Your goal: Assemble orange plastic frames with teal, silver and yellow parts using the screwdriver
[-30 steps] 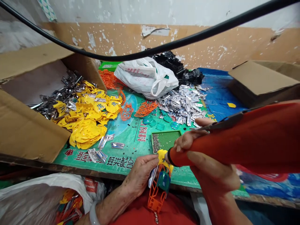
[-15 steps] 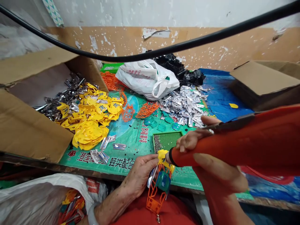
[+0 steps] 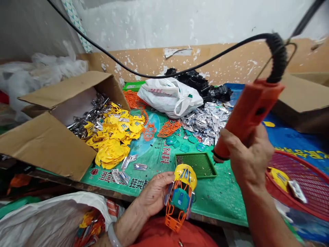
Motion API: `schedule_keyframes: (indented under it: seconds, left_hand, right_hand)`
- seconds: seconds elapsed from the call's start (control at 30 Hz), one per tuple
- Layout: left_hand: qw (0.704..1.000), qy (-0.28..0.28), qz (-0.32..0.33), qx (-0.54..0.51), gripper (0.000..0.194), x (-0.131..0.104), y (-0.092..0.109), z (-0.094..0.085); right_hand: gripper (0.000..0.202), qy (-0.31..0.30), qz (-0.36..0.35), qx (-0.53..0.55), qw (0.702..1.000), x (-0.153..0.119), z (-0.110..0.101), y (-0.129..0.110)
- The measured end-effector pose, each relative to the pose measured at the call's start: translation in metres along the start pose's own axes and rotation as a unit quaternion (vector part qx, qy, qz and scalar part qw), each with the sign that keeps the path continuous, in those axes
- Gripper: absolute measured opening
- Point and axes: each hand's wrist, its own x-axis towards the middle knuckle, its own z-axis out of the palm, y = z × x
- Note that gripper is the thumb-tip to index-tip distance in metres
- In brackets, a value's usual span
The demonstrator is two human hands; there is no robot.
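Observation:
My left hand (image 3: 153, 195) is closed on the left edge of a toy car body (image 3: 180, 199), held tilted over my lap at the table's near edge. It has a yellow front with a blue mark, an orange lattice frame and a teal middle piece. My right hand (image 3: 253, 156) is wrapped round an orange electric screwdriver (image 3: 248, 109), which points down to the left, apart from the car body. A black cable (image 3: 164, 76) runs from its top. Just beyond the car body lies a shallow green tray (image 3: 215, 171) with small screws at its left end.
Yellow parts (image 3: 113, 151) spill out of a cardboard box (image 3: 64, 151) at left. Silvery parts (image 3: 208, 120), a white bag (image 3: 169, 97) and black parts (image 3: 218, 92) lie behind. To the right is a red basket (image 3: 313, 178); a bag of assembled pieces (image 3: 64, 212) hangs at lower left.
The screwdriver has lifted off the car body and swung up to the right, more upright now. The car body has turned so its yellow front faces me.

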Motion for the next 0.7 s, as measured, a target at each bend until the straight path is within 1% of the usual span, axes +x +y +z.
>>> schedule_keyframes:
  seconds: [0.03,0.07,0.1,0.13,0.17,0.2,0.23,0.27,0.3,0.33,0.37,0.4,0.43,0.53,0.57,0.63,0.67,0.7]
  left_hand:
    - [1.000,-0.003,0.000,0.000,0.032,0.000,0.001,0.000]
    - [1.000,-0.006,0.000,0.000,0.032,0.001,0.001,-0.001]
    - [1.000,-0.010,0.001,-0.001,0.032,0.001,0.002,-0.001]
    - [1.000,-0.016,0.003,-0.001,0.031,0.001,0.003,0.000]
    - [1.000,-0.021,0.005,-0.002,0.030,0.001,0.003,0.000]
    - [1.000,-0.025,0.007,-0.003,0.030,0.001,0.004,0.001]
    - [1.000,-0.030,0.010,-0.003,0.030,0.001,0.004,0.002]
    - [0.999,-0.033,0.011,-0.002,0.031,0.001,0.005,0.004]
    - [0.999,-0.036,0.011,0.000,0.031,0.001,0.004,0.005]
    - [0.999,-0.040,0.010,0.002,0.032,0.001,0.004,0.005]
    - [0.999,-0.044,0.010,0.004,0.032,0.001,0.004,0.006]
    - [0.999,-0.045,0.014,0.006,0.031,0.000,0.003,0.006]
    - [0.999,-0.046,0.020,0.007,0.029,-0.001,0.003,0.005]
    - [0.997,-0.056,0.038,0.022,0.030,-0.008,0.005,0.000]
    - [0.997,-0.063,0.041,0.036,0.034,-0.012,0.005,-0.001]
    - [0.994,-0.075,0.048,0.069,0.051,-0.023,0.003,-0.002]
    - [0.992,-0.079,0.058,0.075,0.056,-0.029,0.001,-0.002]
    - [0.992,-0.085,0.066,0.066,0.057,-0.034,-0.001,-0.001]
  right_hand:
    - [0.060,0.035,-0.037,-0.031,0.998,-0.006,-0.001,-0.001]
    - [0.070,0.045,-0.070,-0.051,0.995,-0.013,-0.002,-0.001]
    - [0.073,0.037,-0.093,-0.063,0.993,-0.021,-0.002,-0.001]
    - [0.069,0.000,-0.095,-0.064,0.993,-0.028,-0.002,0.000]
    - [0.060,-0.064,-0.068,-0.051,0.994,-0.034,-0.002,0.002]
    - [0.052,-0.152,-0.006,-0.019,0.988,-0.038,-0.001,0.005]
    - [0.047,-0.250,0.079,0.025,0.965,-0.041,0.001,0.009]
    - [0.045,-0.338,0.167,0.071,0.924,-0.042,0.003,0.014]
    - [0.044,-0.405,0.246,0.108,0.874,-0.043,0.006,0.019]
    - [0.043,-0.450,0.306,0.136,0.828,-0.043,0.009,0.024]
    - [0.041,-0.474,0.343,0.155,0.796,-0.042,0.011,0.028]
    - [0.039,-0.480,0.362,0.165,0.782,-0.042,0.014,0.031]
    - [0.037,-0.471,0.371,0.172,0.781,-0.041,0.016,0.033]
    - [0.038,-0.417,0.393,0.201,0.794,-0.041,0.019,0.034]
    - [0.038,-0.401,0.396,0.212,0.799,-0.042,0.019,0.033]
    - [0.035,-0.386,0.400,0.227,0.800,-0.046,0.016,0.032]
    - [0.033,-0.395,0.400,0.231,0.794,-0.049,0.014,0.033]
    - [0.030,-0.407,0.400,0.232,0.788,-0.053,0.013,0.037]
